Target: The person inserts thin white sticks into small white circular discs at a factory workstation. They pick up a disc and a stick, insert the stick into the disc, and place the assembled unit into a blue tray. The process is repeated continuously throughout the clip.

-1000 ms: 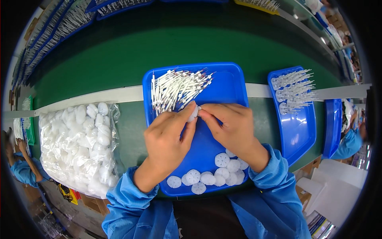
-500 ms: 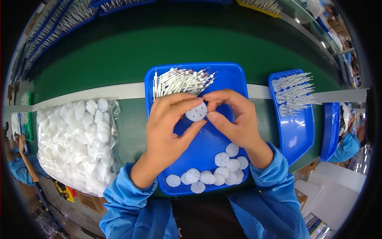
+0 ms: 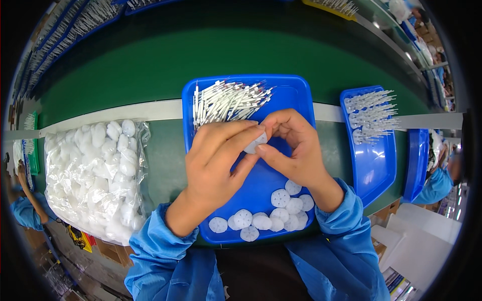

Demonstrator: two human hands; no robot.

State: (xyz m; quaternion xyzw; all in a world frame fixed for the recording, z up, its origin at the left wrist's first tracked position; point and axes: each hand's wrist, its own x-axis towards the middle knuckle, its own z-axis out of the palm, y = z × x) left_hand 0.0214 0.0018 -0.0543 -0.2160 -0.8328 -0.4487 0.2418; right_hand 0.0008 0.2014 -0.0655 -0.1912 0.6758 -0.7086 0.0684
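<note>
Between both hands, above the middle of a blue tray [image 3: 221, 220], is a round white plastic disc [image 3: 255, 144] with small holes. My left hand [image 3: 213, 163] pinches it from the left, and its fingers cover much of the disc. From the right, the thumb and fingertips of my right hand [image 3: 293, 148] close on the disc's edge. Anything else between the right fingertips is too hidden to make out. A heap of thin white sticks with pointed tips [image 3: 226, 103] fills the tray's far left. Several loose white discs [image 3: 242, 218] lie along its near edge.
On the left stands a clear plastic bag of white discs [image 3: 93, 175]. To the right, another blue tray [image 3: 371, 173] holds discs with upright sticks [image 3: 370, 115]. More stick-filled trays [image 3: 83, 35] line the far left. People in blue sleeves [image 3: 438, 186] work at both sides.
My fingers have closed further over the disc, which is tilted and more covered now. My right fingertips have come up against my left ones.
</note>
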